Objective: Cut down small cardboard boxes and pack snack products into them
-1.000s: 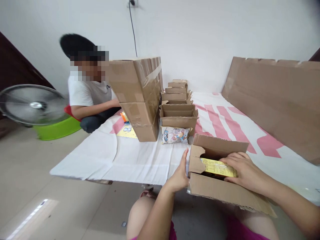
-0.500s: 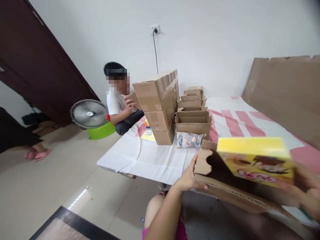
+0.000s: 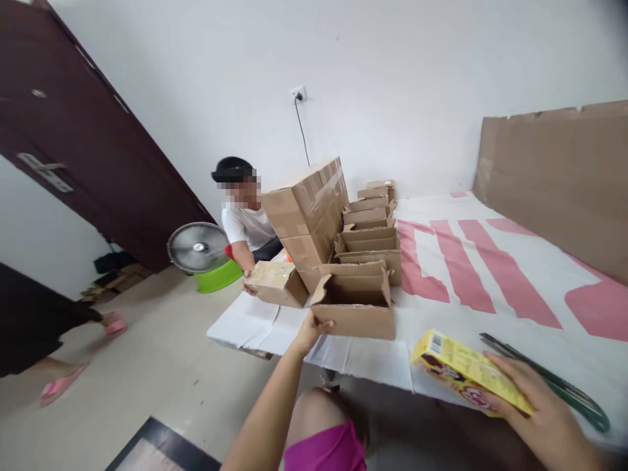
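Observation:
My left hand (image 3: 313,332) grips the lower left corner of an open cardboard box (image 3: 356,322), which stands on the table with its flaps up. At the table's front right, my right hand (image 3: 530,399) is closed round a yellow printed carton (image 3: 471,376), held tilted with its barcode end toward the left. Just beyond that hand lies a utility knife (image 3: 554,376) with a green handle. Behind the box in my left hand, a row of open cardboard boxes (image 3: 367,242) runs back toward the wall.
Closed cardboard boxes (image 3: 294,203) are stacked left of the row. Across the table a person (image 3: 245,222) holds a small cardboard box (image 3: 277,282). A fan (image 3: 199,247) and a green basin (image 3: 218,278) are on the floor. A cardboard sheet (image 3: 554,190) leans at the right.
The open box has moved left and back into line with the row, hiding the patterned packet. My right hand has lowered the yellow carton. The other person's box has come forward, left of the stack.

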The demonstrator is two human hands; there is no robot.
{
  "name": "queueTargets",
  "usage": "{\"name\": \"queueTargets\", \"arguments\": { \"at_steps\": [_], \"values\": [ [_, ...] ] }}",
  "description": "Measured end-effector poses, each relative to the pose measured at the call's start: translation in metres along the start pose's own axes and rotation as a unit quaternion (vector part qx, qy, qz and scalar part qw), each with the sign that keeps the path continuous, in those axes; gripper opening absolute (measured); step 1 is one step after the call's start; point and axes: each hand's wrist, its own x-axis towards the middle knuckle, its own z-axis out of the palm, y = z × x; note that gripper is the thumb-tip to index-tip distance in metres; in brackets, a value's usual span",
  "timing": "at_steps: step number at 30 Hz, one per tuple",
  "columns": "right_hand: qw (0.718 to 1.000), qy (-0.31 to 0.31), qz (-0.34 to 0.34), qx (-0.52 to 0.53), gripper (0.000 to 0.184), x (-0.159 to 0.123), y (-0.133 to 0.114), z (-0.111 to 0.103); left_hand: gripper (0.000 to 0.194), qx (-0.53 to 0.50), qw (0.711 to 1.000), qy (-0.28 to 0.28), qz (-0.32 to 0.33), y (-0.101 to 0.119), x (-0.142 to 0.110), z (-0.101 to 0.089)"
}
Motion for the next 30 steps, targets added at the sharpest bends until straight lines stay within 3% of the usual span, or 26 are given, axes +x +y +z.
{"name": "queueTargets", "arguments": {
  "at_steps": [4,8,9,11,13,15,17,19,23,25,28,30],
  "values": [
    [1.0,0.026,-0.011,0.003,0.051,-0.004,-0.003,0.021,0.064,0.047,0.991,0.119,-0.049,-0.024,-0.023,0.031],
    [0.996,0.009,0.083,0.045,0.07,-0.025,0.016,0.033,0.057,0.108,0.968,0.226,-0.032,-0.03,-0.084,0.064],
    [0.993,-0.003,0.098,0.061,0.071,-0.032,0.022,0.036,0.05,0.145,0.966,0.212,0.004,-0.031,-0.101,0.072],
    [0.99,-0.031,0.1,0.093,0.062,-0.043,0.03,0.04,0.036,0.173,0.98,0.08,0.052,-0.029,-0.128,0.09],
    [0.989,-0.046,0.086,0.114,0.05,-0.051,0.033,0.041,0.043,0.175,0.98,-0.059,0.068,-0.026,-0.144,0.111],
    [0.987,-0.042,0.089,0.125,0.044,-0.05,0.03,0.04,0.06,0.158,0.974,-0.149,0.058,-0.019,-0.147,0.136],
    [0.984,-0.014,0.108,0.141,0.045,-0.036,0.026,0.035,0.071,0.119,0.974,-0.185,0.045,-0.007,-0.136,0.163],
    [0.978,0.019,0.128,0.164,0.047,-0.007,0.023,0.028,0.072,0.063,0.982,-0.173,0.052,0.013,-0.112,0.192],
    [0.967,0.028,0.179,0.182,0.045,0.09,0.028,0.012,0.066,0.039,0.994,-0.061,0.084,0.069,-0.037,0.246],
    [0.965,0.026,0.19,0.178,0.041,0.14,0.036,0.004,0.065,0.043,0.995,-0.044,0.082,0.096,-0.001,0.268],
    [0.962,0.017,0.207,0.175,0.032,0.184,0.046,-0.005,0.057,0.045,0.995,-0.042,0.078,0.119,0.03,0.288],
    [0.961,0.015,0.213,0.179,0.031,0.184,0.049,-0.01,0.053,0.045,0.995,-0.043,0.073,0.121,0.026,0.29]
  ]
}}
